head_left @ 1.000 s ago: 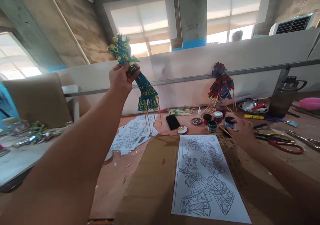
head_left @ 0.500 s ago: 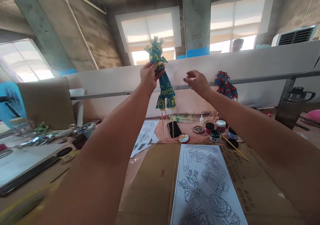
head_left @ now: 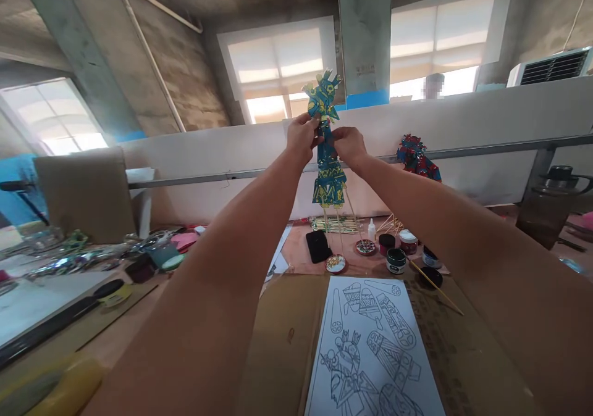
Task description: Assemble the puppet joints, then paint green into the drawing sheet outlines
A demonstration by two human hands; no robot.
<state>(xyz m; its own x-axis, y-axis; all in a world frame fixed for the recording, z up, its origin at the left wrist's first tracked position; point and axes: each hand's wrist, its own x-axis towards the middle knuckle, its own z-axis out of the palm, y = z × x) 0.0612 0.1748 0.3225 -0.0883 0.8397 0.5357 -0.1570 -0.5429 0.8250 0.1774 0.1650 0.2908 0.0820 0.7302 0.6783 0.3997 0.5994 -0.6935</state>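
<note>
I hold a blue and yellow painted paper puppet up in front of me, upright, with thin sticks hanging from its lower part. My left hand pinches it at the neck from the left. My right hand grips the same spot from the right, fingers closed on it. Below on the brown cardboard lies a white sheet with line drawings of puppet parts.
Small paint jars, a black phone, a brush and a bundle of sticks sit behind the sheet. A red and blue puppet stands at the partition. A dark bottle is right; clutter lies left.
My right hand rose from the paint jars and closed on the puppet. The left hand carried the puppet to the right, and it now hangs upright rather than tilted.
</note>
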